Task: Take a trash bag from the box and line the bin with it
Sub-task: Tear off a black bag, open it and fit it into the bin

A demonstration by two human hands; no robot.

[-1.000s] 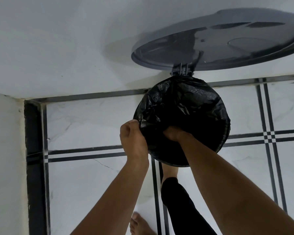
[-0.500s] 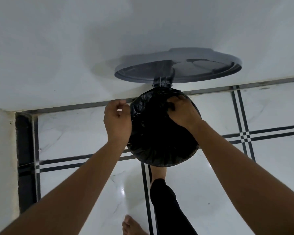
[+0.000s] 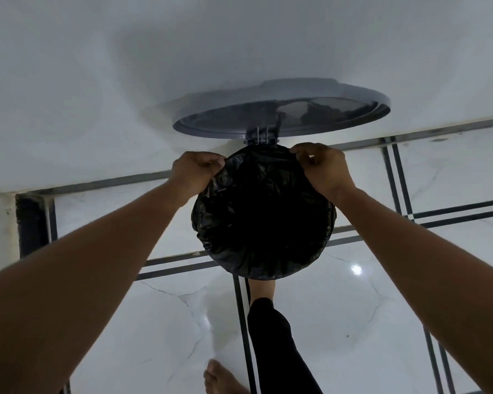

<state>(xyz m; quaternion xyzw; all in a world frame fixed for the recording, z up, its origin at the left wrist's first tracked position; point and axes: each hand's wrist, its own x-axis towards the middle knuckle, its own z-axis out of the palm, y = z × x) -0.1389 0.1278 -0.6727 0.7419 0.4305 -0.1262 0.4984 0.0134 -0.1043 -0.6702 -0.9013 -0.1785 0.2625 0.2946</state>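
A black trash bag (image 3: 264, 220) covers the round mouth of the bin, seen from straight above, its plastic folded over the rim all round. The bin's grey lid (image 3: 282, 109) stands open at the back on its hinge, against the white wall. My left hand (image 3: 195, 173) pinches the bag's edge at the far left of the rim. My right hand (image 3: 323, 169) pinches the edge at the far right of the rim. The bin's body is hidden under the bag. No box is in view.
The bin stands on a glossy white tiled floor (image 3: 353, 322) with dark stripes, close to the white wall (image 3: 125, 81). A leg in black (image 3: 273, 345) reaches under the bin's front with its foot there; a bare foot (image 3: 219, 379) stands nearer. A wall corner (image 3: 0, 223) is at the left.
Both hands have moved along the rim from its near side to its far side, near the hinge, holding the bag's edge. The view has pulled back from the bin.
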